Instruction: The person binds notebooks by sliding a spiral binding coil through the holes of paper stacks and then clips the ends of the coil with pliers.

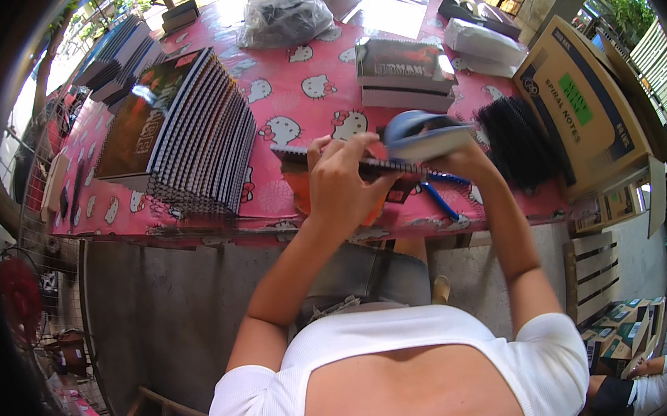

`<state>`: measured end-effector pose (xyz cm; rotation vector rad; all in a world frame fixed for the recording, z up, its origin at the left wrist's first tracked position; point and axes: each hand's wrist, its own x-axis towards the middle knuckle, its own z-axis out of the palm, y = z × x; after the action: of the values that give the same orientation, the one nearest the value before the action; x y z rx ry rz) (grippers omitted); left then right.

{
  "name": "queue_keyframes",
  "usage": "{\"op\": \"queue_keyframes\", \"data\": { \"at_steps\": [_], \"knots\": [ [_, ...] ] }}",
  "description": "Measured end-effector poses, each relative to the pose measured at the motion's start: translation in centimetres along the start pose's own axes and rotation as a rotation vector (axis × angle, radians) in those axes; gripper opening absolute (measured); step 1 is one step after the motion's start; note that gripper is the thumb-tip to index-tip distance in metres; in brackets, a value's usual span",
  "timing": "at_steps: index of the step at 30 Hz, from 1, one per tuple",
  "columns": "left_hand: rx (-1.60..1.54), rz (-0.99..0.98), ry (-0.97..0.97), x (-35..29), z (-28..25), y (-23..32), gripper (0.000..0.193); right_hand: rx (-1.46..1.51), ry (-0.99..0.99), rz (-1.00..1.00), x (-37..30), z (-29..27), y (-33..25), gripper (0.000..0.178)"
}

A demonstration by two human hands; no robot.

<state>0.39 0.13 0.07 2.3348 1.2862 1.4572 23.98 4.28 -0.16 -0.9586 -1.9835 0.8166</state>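
Note:
My left hand (341, 178) grips a dark-covered spiral notebook (294, 161) near the table's front edge, its bound edge facing up. Beside it, my right hand (463, 160) holds a blue and pale grey rounded object (423, 135), smeared by motion; its kind is unclear. That object hovers over the right end of the notebook's binding. Blue-handled pliers (440, 200) appear just below, close to my right wrist. To the right lies a heap of black spiral binding coils (521, 142).
A tall stack of spiral notebooks (197, 132) stands at left, with more notebooks (118, 59) behind. Unbound book blocks (405, 71) sit at centre back, near a grey plastic bag (285, 16). An open cardboard box (581, 105) borders the right. Another person (655, 386) shows at lower right.

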Motion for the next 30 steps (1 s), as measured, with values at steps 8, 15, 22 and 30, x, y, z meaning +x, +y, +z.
{"op": "queue_keyframes", "data": {
  "at_steps": [8, 15, 22, 30],
  "knots": [
    [0.274, -0.119, -0.124, 1.9, -3.2, -0.5, 0.047, 0.009, -0.045, 0.114, 2.4, 1.2, 3.8, 0.047],
    [0.135, -0.257, -0.146, 1.1, -4.6, -4.1, 0.039, -0.058, -0.138, 0.148, 5.4, 1.8, 0.0, 0.048],
    [-0.033, -0.258, 0.048, 0.2, -5.3, -6.3, 0.040, 0.621, -0.140, 0.117, 5.8, 3.7, -2.2, 0.050],
    [-0.601, -0.546, 0.162, -1.7, -4.7, -7.1, 0.039, 0.203, -0.254, 0.004, 8.4, 5.1, -0.2, 0.048]
  ]
}}
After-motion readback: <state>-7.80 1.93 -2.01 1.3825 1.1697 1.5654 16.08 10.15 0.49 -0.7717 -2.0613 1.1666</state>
